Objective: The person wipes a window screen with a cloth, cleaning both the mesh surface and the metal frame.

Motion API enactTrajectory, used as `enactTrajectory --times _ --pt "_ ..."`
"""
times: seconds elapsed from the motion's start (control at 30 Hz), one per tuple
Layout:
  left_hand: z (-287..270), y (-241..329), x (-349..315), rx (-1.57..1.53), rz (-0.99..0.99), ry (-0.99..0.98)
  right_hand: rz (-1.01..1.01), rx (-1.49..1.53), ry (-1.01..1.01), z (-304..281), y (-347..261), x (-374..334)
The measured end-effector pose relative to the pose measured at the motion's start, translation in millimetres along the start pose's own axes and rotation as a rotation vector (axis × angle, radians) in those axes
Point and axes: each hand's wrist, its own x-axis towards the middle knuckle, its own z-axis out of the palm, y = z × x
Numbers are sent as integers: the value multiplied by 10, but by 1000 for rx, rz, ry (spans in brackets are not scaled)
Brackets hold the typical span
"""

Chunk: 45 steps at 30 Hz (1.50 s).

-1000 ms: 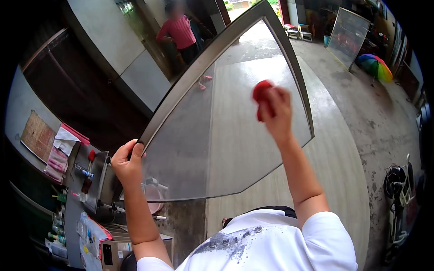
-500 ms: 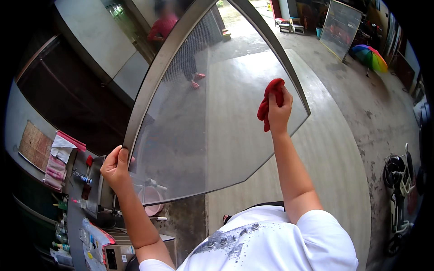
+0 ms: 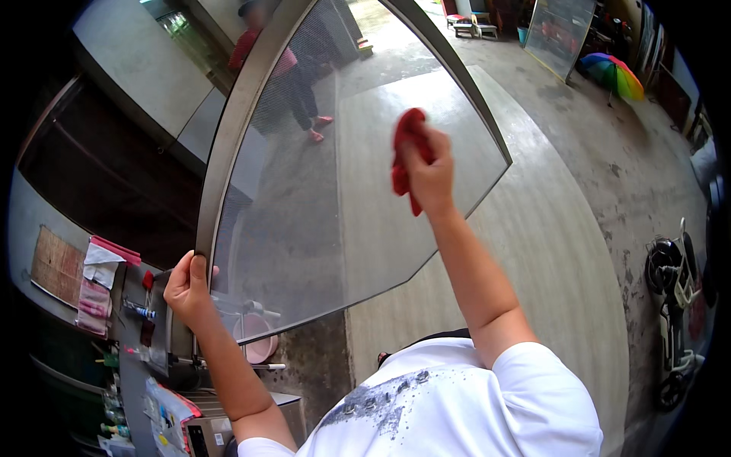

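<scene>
In the right hand (image 3: 435,177), a red cloth (image 3: 406,131) juts out leftward.

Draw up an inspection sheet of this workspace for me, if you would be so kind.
Surface: pale streaked floor beside grey floor.
Job's things: framed mesh screen, tilted; red cloth at the mesh, contact unclear.
Clutter: pink basin, partly behind the screen; pink towel at left.
Grips: left grip pinches the screen's left edge; right grip holds the cloth.
Cables: nothing seen.
Surroundings: person in red top, rainbow umbrella.
</scene>
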Motion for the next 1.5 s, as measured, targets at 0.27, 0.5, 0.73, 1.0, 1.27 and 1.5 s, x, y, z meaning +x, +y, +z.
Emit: enactTrajectory --times 0.27,0.5,0.73,1.0,1.27,1.5 --pt "-84 64 -30 12 34 52 290 178 41 -192 119 71" --pt "-142 20 -64 66 16 88 126 117 2 -148 -12 106" --pt "-196 4 -107 65 -8 101 541 390 273 -648 598 382" --pt "-158 -22 -61 96 29 54 414 376 117 -601 521 373" --pt "-204 -146 -81 85 -1 -9 495 333 245 -771 626 448" --pt "-11 -227 -168 59 -34 -41 -40 65 106 -231 -189 547"
